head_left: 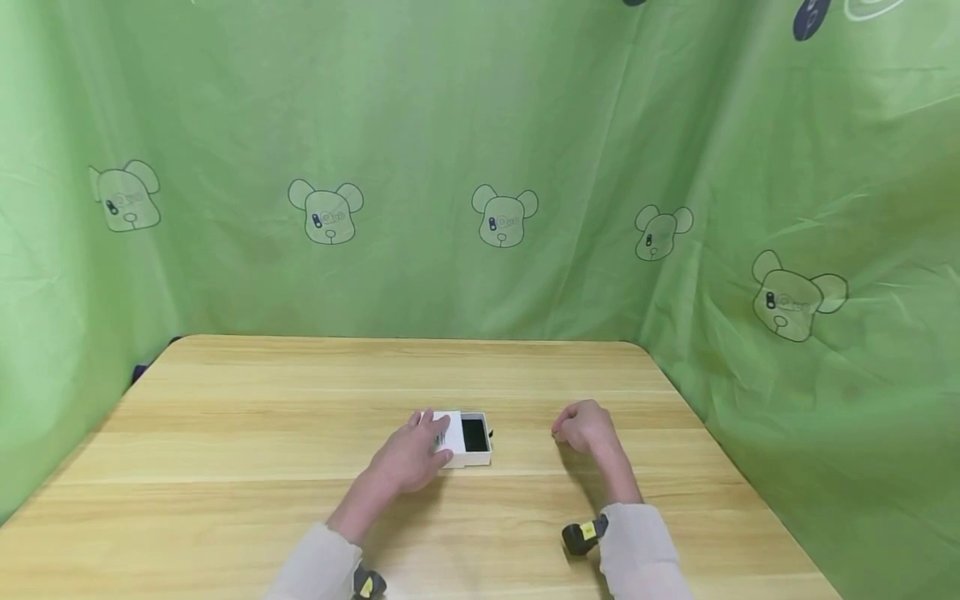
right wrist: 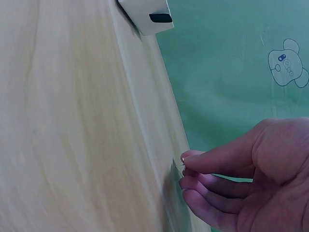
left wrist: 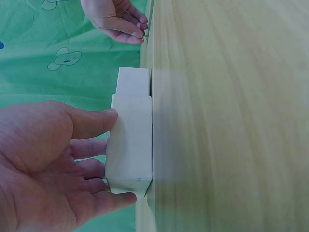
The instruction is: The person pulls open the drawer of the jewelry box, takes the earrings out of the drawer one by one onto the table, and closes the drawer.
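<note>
A small white drawer box (head_left: 456, 438) lies on the table, its inner tray (head_left: 481, 459) slid partly out to the right. Black lining (head_left: 474, 435) shows inside, and a black pull tab (right wrist: 161, 18) sits on the tray's end. My left hand (head_left: 411, 452) holds the outer sleeve, thumb at the near edge and fingers across the top. To the right of the box, my right hand (head_left: 587, 427) pinches a tiny shiny metal piece (right wrist: 183, 160) between thumb and index finger, low over the tabletop. Its exact kind is too small to tell.
The wooden table (head_left: 300, 392) carries the box near its middle. Green curtains (head_left: 420, 275) printed with bear heads hang behind it and along both sides. Black wrist cameras (head_left: 579, 538) are strapped at both sleeves.
</note>
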